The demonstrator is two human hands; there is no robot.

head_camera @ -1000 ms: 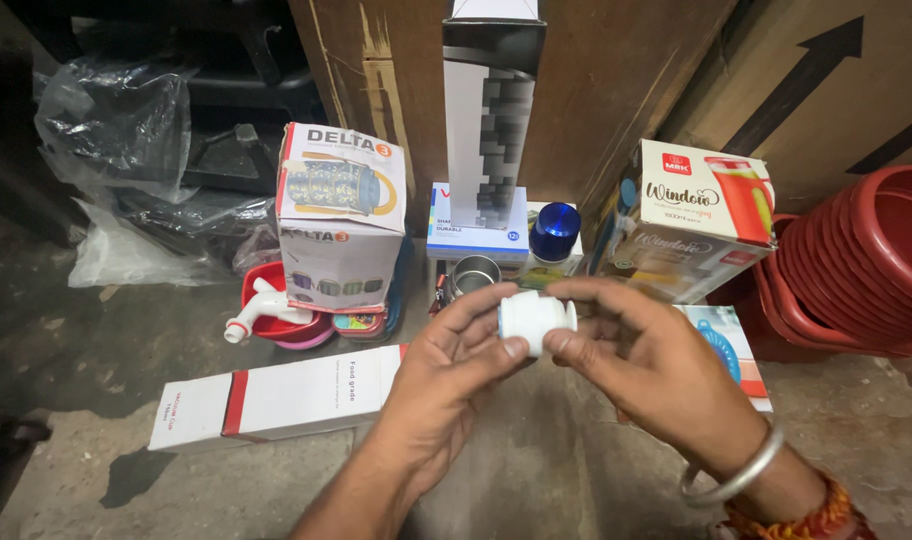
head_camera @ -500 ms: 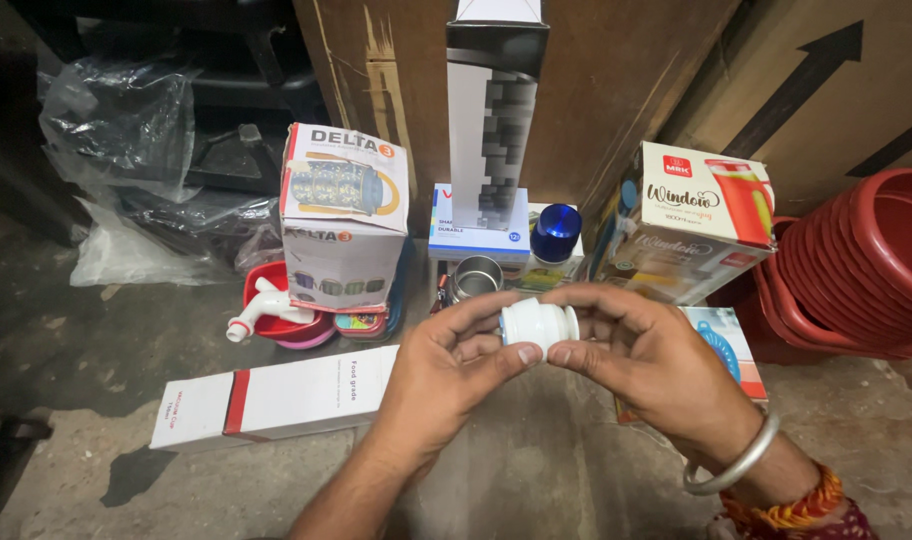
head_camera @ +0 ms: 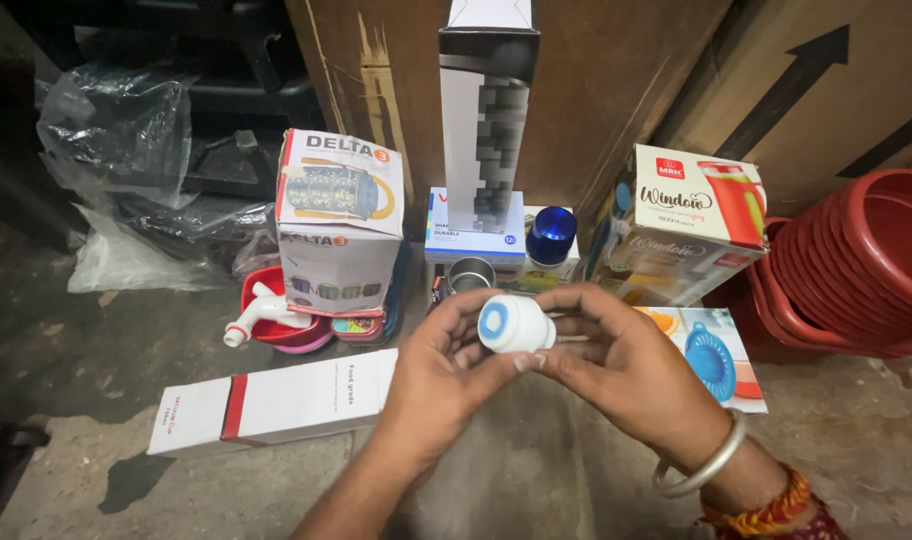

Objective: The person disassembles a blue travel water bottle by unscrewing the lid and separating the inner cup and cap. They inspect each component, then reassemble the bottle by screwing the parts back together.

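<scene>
You hold the white cap (head_camera: 516,325) between both hands, near the middle, above the floor (head_camera: 126,350). Left hand (head_camera: 446,365) and right hand (head_camera: 626,365) fingers pinch it. Step in hand: inspection; turning it calls for a steady grip.

Centre of the frame: a cap (head_camera: 514,323) held between the left hand (head_camera: 444,368) and right hand (head_camera: 631,368). Lower left: a flat box (head_camera: 276,400) lying on the floor (head_camera: 106,340). Above it, a jug box (head_camera: 340,222) standing over some bowls (head_camera: 276,320), with a tap (head_camera: 261,315) lying on them. Upper centre: a tall box (head_camera: 486,115) (upright, on a low box (head_camera: 473,240)). Right: a pitcher box (head_camera: 681,225), then stacked tubs (head_camera: 856,270) at the right edge. Upper left: plastic bags (head_camera: 121,150).
</scene>
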